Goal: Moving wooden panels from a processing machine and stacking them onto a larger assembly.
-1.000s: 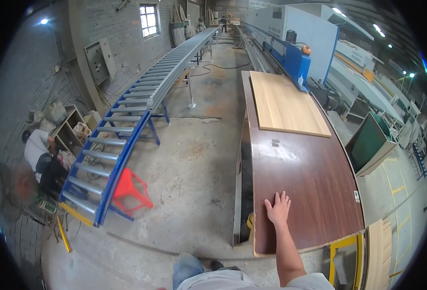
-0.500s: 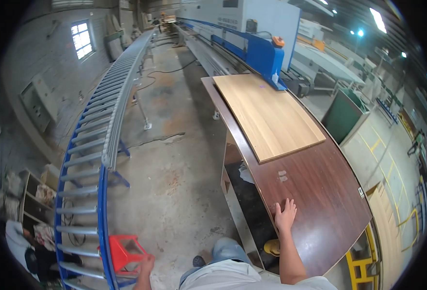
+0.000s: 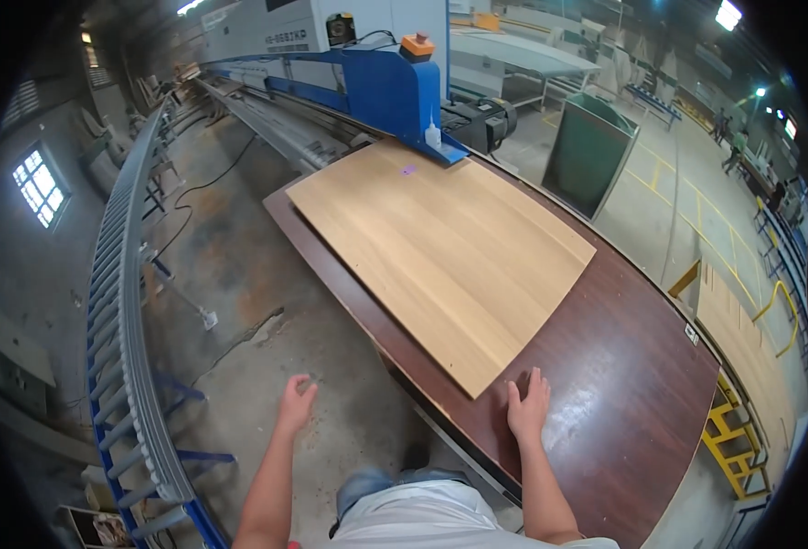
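A long dark brown board (image 3: 623,366) lies flat on a bench in front of me. On its far half rests a light oak-coloured panel (image 3: 440,247). My right hand (image 3: 527,407) lies flat on the dark board, fingers spread, just beside the near corner of the light panel. My left hand (image 3: 294,403) hangs open in the air over the concrete floor (image 3: 239,302), left of the board's edge, holding nothing.
A blue machine (image 3: 376,82) with an orange knob stands at the board's far end, a small white bottle (image 3: 433,137) beside it. A roller conveyor (image 3: 120,311) runs along the left. A green bin (image 3: 587,156) and yellow rack (image 3: 733,439) stand right. People are far right.
I have moved along the board toward the light panel and the blue machine. My right hand now rests near the panel's corner. My left hand has come up into view.
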{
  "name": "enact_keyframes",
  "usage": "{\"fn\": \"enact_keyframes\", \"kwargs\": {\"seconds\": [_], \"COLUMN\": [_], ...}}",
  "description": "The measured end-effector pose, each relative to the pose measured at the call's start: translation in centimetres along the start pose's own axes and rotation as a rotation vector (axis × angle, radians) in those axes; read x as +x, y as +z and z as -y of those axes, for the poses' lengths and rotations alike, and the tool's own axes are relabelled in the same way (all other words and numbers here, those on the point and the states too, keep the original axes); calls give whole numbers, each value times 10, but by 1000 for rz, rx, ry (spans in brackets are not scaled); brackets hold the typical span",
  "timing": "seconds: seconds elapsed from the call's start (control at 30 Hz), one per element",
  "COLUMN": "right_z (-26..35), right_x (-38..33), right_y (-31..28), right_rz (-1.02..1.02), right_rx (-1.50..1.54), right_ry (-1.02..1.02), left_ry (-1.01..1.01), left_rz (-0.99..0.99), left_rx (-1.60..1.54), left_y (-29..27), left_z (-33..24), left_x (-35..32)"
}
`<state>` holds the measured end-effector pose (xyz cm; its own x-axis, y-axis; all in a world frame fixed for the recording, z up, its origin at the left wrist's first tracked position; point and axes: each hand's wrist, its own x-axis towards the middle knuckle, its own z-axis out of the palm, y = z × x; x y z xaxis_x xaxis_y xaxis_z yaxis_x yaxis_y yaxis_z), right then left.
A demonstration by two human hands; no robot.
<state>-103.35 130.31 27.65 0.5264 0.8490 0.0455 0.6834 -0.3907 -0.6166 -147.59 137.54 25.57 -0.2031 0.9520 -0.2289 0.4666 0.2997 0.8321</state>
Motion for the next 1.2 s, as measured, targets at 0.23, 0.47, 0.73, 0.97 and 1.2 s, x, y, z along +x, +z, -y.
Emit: {"fn": "enact_keyframes", "kwargs": {"seconds": [0.23, 0.47, 0.73, 0.97, 1.2], "right_z": [53, 108, 109, 102, 93], "right_x": [39, 51, 66, 84, 94], "right_y": [46, 60, 73, 53, 30], "right_rz": [-49, -229, -407, -472, -364], "right_rx": [121, 369, 332, 415, -69], "right_ry": [154, 498, 678, 870, 1030], "left_ry": [105, 385, 361, 268, 173], "left_rz": [-2, -201, -62, 220, 153], "left_rx": [-98, 450, 762, 806, 625], "left_y": [-34, -63, -32, -43, -71], "left_z": [-91, -168, -215, -195, -128], "left_x": [223, 453, 612, 656, 592]}}
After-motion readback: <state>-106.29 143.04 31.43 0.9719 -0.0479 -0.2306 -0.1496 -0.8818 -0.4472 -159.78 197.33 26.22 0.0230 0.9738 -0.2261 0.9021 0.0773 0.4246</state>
